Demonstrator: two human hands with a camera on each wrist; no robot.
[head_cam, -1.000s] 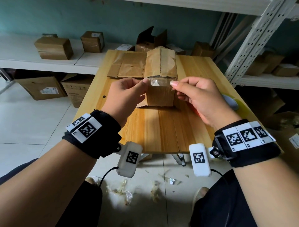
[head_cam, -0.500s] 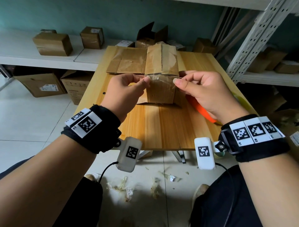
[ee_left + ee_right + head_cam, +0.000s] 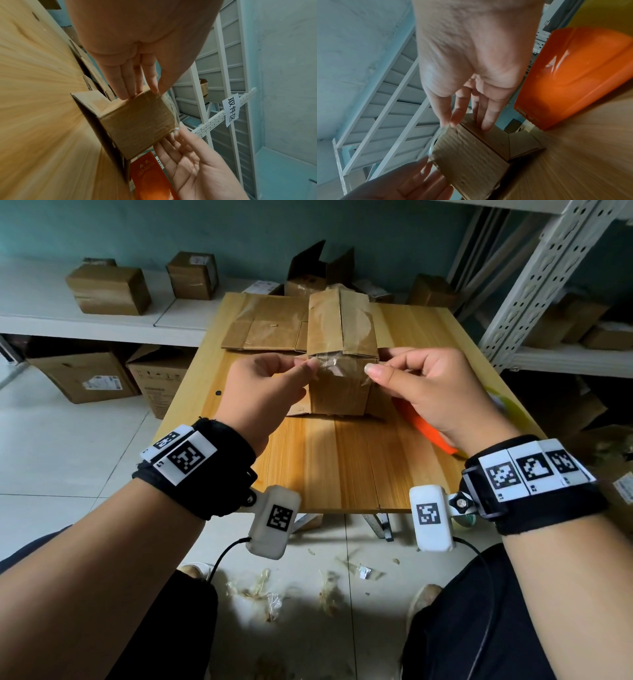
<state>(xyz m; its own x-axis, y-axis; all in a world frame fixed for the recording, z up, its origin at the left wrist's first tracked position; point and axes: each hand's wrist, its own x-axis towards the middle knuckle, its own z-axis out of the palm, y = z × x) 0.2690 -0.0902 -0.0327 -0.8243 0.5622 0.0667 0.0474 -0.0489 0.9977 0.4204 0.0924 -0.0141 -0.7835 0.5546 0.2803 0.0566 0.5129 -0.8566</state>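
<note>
Working on a small cardboard box (image 3: pixel 339 392), standing on the wooden counter (image 3: pixel 342 467) at the centre of the head view. Stretching a strip of clear tape (image 3: pixel 337 363) across its top front edge. Pinching the strip's left end between thumb and forefinger of the left hand (image 3: pixel 263 392), just left of centre. Pinching the right end the same way with the right hand (image 3: pixel 435 392), just right of centre, with the remaining fingers of both lying along the box's side walls.

Judging the box as light and fairly stiff, yet probably giving at flaps and corners under hard pressing. So bracing at the side walls, not on the flap seam. Judging the tape as thin, limp and sticky underneath, prone to wrinkling or clinging to skin. So holding only at the very ends and keeping it taut.

Noting an orange object (image 3: pixel 424 428) lying partly under the right hand, and flattened cardboard (image 3: pixel 270 326) beyond the box, toward the upper middle.
</note>
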